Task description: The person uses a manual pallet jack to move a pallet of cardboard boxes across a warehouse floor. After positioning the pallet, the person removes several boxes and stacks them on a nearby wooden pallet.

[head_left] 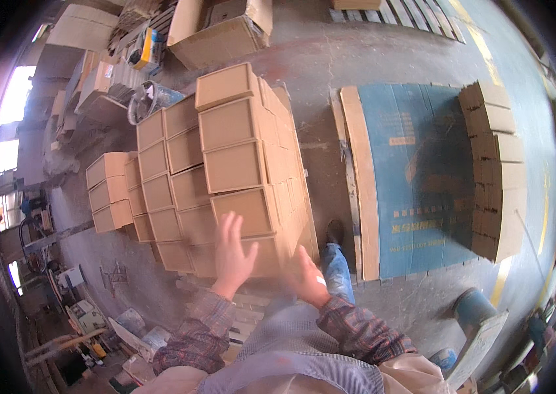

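- Far on my left I see a low row of small brown boxes [110, 190] sitting on the grey floor [317, 59].
- Next comes the big stack of brown boxes [225, 164], piled in rows, higher on its right side.
- My left hand [233, 253] is up in front of the near end of that stack. Its fingers are spread apart and it holds nothing.
- My right hand [307, 276] is just beside it, by the stack's near right corner. It looks blurry, so I cannot tell how its fingers are.
- My foot in a dark shoe [335, 231] stands between the stack and the blue sheet.
- The blue sheet [416, 177] lies flat on the right.
- A pile of folded brown cardboard [498, 171] sits on its far side.
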Available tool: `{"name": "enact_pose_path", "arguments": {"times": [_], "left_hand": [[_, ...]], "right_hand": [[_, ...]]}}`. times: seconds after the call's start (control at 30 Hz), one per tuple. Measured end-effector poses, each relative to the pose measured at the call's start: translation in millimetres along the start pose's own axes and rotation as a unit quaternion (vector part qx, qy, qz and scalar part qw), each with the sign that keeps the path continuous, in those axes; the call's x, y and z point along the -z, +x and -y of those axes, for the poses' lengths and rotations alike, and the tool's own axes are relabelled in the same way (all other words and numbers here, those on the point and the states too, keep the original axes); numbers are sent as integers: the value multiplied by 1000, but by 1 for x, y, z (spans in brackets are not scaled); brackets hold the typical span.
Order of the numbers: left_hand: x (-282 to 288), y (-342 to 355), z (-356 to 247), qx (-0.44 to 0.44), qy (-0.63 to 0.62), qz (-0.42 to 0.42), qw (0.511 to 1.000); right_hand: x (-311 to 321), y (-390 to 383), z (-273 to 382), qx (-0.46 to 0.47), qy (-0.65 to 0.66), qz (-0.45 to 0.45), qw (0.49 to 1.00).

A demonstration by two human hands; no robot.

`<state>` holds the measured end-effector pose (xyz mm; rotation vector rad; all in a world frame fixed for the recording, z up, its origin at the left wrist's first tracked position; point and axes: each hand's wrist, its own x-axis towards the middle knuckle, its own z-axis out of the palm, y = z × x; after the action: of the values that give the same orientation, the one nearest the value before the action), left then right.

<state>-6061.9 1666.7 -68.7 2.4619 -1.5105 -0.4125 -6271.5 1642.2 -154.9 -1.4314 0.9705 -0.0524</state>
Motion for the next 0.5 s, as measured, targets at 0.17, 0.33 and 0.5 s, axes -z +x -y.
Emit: {"name": "enact_pose_path", "arguments": {"times": [0.17,0.33,0.5], "left_hand": [[6,19,-6,-8,50,105,993],[14,27,-2,3,47,139,989],[31,17,-11,-35,23,17,999]], "right_hand": [[25,-12,-26,-17,-76,10,997],[34,-7,-24,-28,-108,59,992],[34,0,-9,-20,-3,85,996]]}}
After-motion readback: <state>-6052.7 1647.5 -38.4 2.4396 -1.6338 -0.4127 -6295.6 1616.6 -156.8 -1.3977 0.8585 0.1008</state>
